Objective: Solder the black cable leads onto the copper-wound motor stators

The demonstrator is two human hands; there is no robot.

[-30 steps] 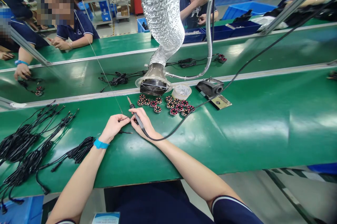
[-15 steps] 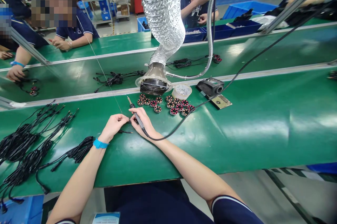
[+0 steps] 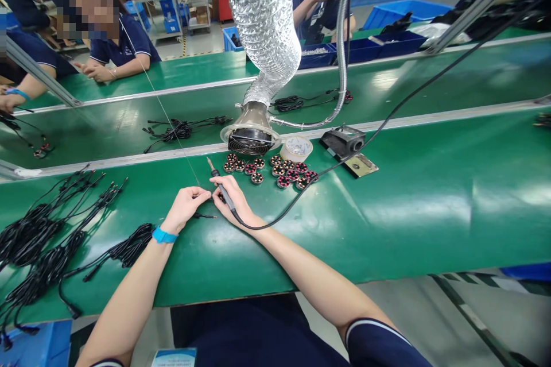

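Black coiled cables with thin leads [image 3: 176, 130] on the middle belt have slid leftward since the earlier frame. The bare right hand [image 3: 232, 197] grasps a grey pen-shaped soldering iron [image 3: 227, 197], its tip pointing up-left over the green bench [image 3: 387, 212]. The blue-banded left hand [image 3: 188, 205] pinches something too small to identify, close beside the right fingers.

Dark piece [image 3: 221, 197] mostly hidden in right hand [image 3: 236, 193], silver duct [image 3: 263, 16] cut off above, badge [image 3: 175, 358] print unreadable
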